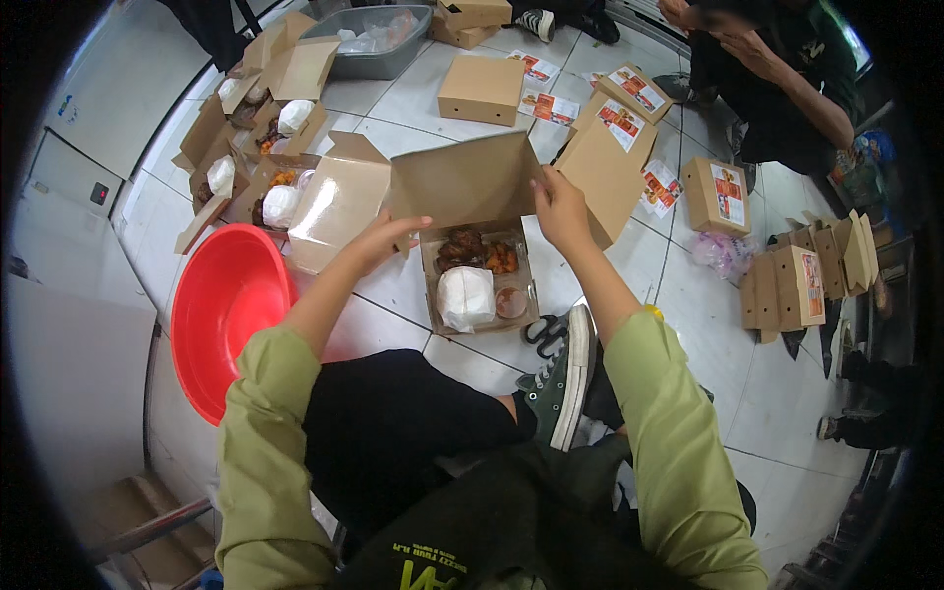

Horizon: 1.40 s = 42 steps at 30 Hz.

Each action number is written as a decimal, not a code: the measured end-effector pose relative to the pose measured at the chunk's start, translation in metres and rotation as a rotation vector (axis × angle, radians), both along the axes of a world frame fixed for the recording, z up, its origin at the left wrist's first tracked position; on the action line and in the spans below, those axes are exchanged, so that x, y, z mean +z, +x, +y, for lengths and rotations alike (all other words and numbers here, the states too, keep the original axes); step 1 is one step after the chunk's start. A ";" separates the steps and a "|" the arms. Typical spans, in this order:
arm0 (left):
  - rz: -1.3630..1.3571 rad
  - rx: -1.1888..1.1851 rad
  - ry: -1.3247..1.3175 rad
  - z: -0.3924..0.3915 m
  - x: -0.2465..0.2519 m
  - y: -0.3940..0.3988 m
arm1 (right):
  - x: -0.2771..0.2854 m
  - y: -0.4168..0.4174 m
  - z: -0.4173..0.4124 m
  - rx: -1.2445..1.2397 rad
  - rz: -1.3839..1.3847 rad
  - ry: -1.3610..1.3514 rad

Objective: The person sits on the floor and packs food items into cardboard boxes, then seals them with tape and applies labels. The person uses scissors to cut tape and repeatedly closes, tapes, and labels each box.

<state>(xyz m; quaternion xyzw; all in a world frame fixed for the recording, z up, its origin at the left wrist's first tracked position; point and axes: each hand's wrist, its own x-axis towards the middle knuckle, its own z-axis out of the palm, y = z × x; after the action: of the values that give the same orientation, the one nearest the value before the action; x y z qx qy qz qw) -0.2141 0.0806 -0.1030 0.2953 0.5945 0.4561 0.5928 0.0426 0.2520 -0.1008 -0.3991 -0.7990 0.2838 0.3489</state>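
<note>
On the floor tiles before me is a cardboard meal box [426, 295] with its lid [464, 181] raised. Inside lie dark glazed meat [462, 248], an orange-red side dish [501, 258], a white paper-wrapped bundle [466, 296] and a small lidded cup of red sauce [510, 302]. My right hand [562, 210] pinches the lid's right edge, thumb on the inner face. At the lid's lower left corner, my left hand [382, 242] has its fingers spread; whether it touches the side flap is unclear.
Filled open boxes [276, 181] stand at left beside a red plastic basin [228, 310]. A grey tub [380, 44] is behind. Closed boxes [483, 88] and printed cards [549, 107] lie ahead. Scissors [544, 333] lie by my shoe [564, 383]. Another person [774, 81] sits at right.
</note>
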 end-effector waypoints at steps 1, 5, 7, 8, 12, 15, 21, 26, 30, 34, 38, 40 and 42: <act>0.087 -0.059 0.007 -0.004 0.001 -0.003 | -0.004 0.011 -0.008 0.015 -0.010 0.107; 0.393 -0.246 0.181 -0.031 -0.006 -0.004 | -0.014 0.047 -0.045 0.120 -0.073 0.163; 0.445 -0.264 0.247 -0.041 -0.015 0.009 | -0.021 0.057 -0.064 0.151 -0.071 0.081; 0.432 -0.239 0.227 -0.047 -0.020 0.017 | -0.026 0.059 -0.073 0.164 -0.069 0.041; 0.279 -0.156 0.081 -0.058 -0.035 0.039 | -0.042 0.060 -0.096 0.172 -0.057 -0.074; 0.222 -0.155 0.078 -0.057 -0.043 0.043 | -0.049 0.058 -0.098 0.154 -0.011 -0.130; -0.007 -0.293 0.133 -0.072 -0.060 0.036 | -0.067 0.064 -0.101 0.206 0.006 -0.237; -0.181 -0.103 0.010 -0.067 -0.051 0.034 | -0.051 0.069 -0.094 0.291 -0.023 -0.326; -0.160 -0.006 -0.097 -0.044 -0.023 0.037 | -0.022 0.056 -0.064 0.230 0.096 -0.142; -0.066 -0.071 -0.176 -0.037 0.006 0.039 | -0.008 0.044 -0.048 0.263 -0.040 -0.160; -0.027 -0.051 -0.115 -0.031 0.004 0.056 | -0.004 0.049 -0.040 0.293 -0.087 -0.141; -0.010 -0.044 -0.041 -0.030 -0.007 0.052 | -0.001 0.051 -0.036 0.273 -0.154 -0.067; -0.034 -0.033 -0.035 -0.029 -0.014 0.052 | 0.003 0.051 -0.036 0.277 -0.181 -0.045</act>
<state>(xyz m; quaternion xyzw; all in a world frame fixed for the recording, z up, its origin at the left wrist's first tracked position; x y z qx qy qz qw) -0.1624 0.0517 -0.1167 0.2868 0.5872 0.4406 0.6155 0.0932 0.2158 -0.0983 -0.3171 -0.8679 0.3099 0.2239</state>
